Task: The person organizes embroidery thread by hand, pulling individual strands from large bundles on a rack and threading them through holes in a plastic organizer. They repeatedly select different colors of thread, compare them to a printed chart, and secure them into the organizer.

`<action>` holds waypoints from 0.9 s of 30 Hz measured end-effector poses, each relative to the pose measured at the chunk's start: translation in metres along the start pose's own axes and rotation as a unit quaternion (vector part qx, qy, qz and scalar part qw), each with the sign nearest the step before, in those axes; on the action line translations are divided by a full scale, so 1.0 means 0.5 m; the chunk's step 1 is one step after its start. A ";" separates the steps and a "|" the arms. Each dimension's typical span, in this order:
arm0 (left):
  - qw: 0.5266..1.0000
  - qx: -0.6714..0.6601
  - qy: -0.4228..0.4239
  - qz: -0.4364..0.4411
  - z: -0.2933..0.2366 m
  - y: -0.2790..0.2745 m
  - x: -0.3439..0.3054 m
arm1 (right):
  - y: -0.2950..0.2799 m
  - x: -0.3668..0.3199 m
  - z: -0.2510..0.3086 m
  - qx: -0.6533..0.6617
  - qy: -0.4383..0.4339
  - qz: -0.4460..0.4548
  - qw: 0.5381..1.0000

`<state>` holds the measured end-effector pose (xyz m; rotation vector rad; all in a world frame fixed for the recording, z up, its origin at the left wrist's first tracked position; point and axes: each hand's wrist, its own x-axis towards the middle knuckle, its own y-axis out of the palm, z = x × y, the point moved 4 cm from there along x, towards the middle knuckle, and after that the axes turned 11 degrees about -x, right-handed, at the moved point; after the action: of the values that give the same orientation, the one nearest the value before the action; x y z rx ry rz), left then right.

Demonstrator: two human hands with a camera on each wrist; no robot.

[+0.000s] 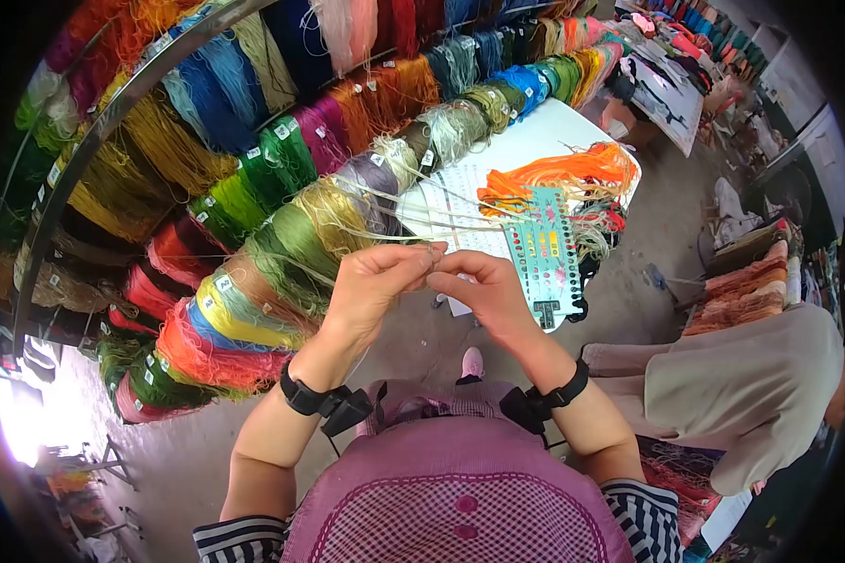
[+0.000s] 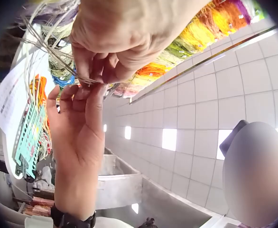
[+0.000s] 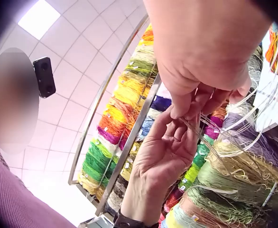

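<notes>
In the head view my left hand (image 1: 371, 286) and my right hand (image 1: 486, 293) meet fingertip to fingertip in front of the rack. Both pinch thin pale threads (image 2: 53, 52) between thumb and fingers. From the fingertips the pale strands run back over hanging skeins, as the right wrist view shows beside the olive-gold skein (image 3: 234, 159). The pinched ends are mostly hidden by the fingers. Just beyond my right hand lies a mint-green thread card (image 1: 538, 246) with holes along its edges and coloured threads tied through them.
Numbered skeins in many colours hang on a curved metal rack (image 1: 42, 216) at left. A white table (image 1: 559, 127) bears an orange thread bundle (image 1: 573, 174) and a printed sheet (image 1: 446, 192). Another person in a beige top (image 1: 732, 380) is close at right.
</notes>
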<state>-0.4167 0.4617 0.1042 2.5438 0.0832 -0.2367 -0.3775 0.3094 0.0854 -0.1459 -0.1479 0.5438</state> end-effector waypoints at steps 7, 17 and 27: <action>0.999 -0.008 -0.008 0.034 0.022 -0.027 0.014 | -0.009 0.004 -0.010 0.058 0.024 -0.015 0.998; 0.992 -0.116 -0.042 0.017 0.058 -0.174 -0.066 | -0.331 0.020 0.029 -0.037 0.090 -0.141 0.985; 0.676 0.622 -0.200 -0.341 0.427 -0.848 -0.538 | -1.049 -0.100 0.174 -0.617 0.165 -0.538 0.551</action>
<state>-0.7601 0.6935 -0.2509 3.5185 1.0313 -1.6274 -0.1715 -0.1521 0.2584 -1.4494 -0.1962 -0.9680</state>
